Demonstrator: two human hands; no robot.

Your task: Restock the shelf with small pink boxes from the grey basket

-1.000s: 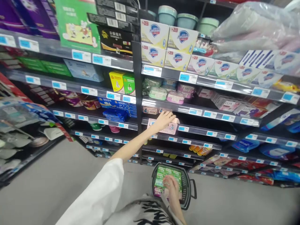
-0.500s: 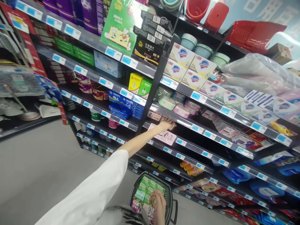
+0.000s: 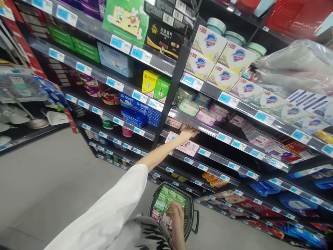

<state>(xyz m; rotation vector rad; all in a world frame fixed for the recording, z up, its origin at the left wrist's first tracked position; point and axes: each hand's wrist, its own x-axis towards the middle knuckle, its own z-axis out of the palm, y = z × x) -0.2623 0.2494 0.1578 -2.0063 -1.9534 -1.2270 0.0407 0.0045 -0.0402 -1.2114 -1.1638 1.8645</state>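
My left hand (image 3: 189,132), at the end of a white-sleeved arm, reaches into a middle shelf. Its fingers are closed over a small pale pink-beige soap box (image 3: 197,132), mostly covered by the hand. Just left of it on that shelf sits a similar soap box (image 3: 173,122). Below the hand, a pink sign card (image 3: 186,146) hangs on the shelf edge. My right hand (image 3: 176,212) hovers over a dark shopping basket (image 3: 189,205), fingers loosely bent and seemingly holding nothing. Inside the basket lie several green boxes (image 3: 161,198) and some purple and pink ones (image 3: 156,214).
Soap dishes (image 3: 188,107) stand on the shelf above my left hand, and white soap boxes (image 3: 208,40) are stacked higher. Blue boxes (image 3: 134,118) fill part of the left bay. A black upright (image 3: 174,86) divides the bays. Grey floor (image 3: 65,194) lies to the left.
The view has shifted, so the shelves appear slightly larger and the basket lower and further right. My left hand stays at the soap box; my right hand stays above the basket.
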